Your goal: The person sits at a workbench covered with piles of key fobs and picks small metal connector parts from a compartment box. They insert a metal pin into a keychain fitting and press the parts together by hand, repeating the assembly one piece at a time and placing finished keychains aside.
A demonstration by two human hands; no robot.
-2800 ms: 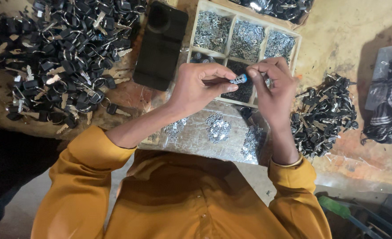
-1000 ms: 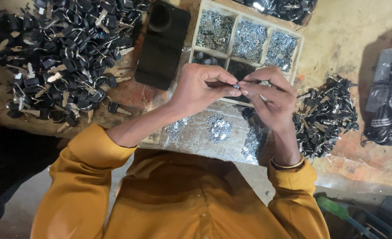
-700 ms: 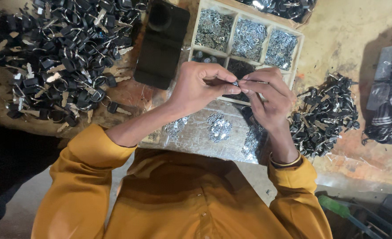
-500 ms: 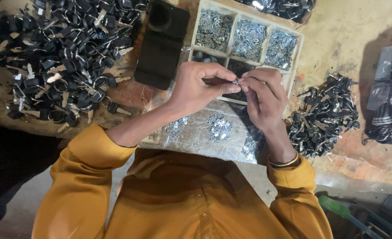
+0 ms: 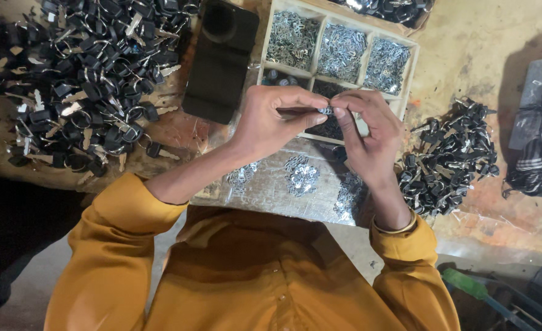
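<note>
Metal glints between the fingertips where the two hands meet: a small silvery part (image 5: pixel 325 111), pinched from both sides above the divided tray. The left hand (image 5: pixel 271 119) is curled closed, thumb and forefinger gripping a thin dark piece that runs to the part. The right hand (image 5: pixel 369 138) closes on the same part from the other side, fingers bent down over it; a thin bangle (image 5: pixel 395 227) sits at that wrist above an orange sleeve (image 5: pixel 406 245).

Beneath the hands lies a wooden tray (image 5: pixel 413 64) with compartments, the far three filled with small silver pieces, the nearer ones with darker bits. Nearer the body a shiny sheet (image 5: pixel 283 190) carries little heaps of silvery parts. A black case (image 5: pixel 221 61) lies just left of the tray. A large spread of black-headed keys (image 5: pixel 81 79) covers the left, a smaller pile (image 5: pixel 445 162) lies to the right.
</note>
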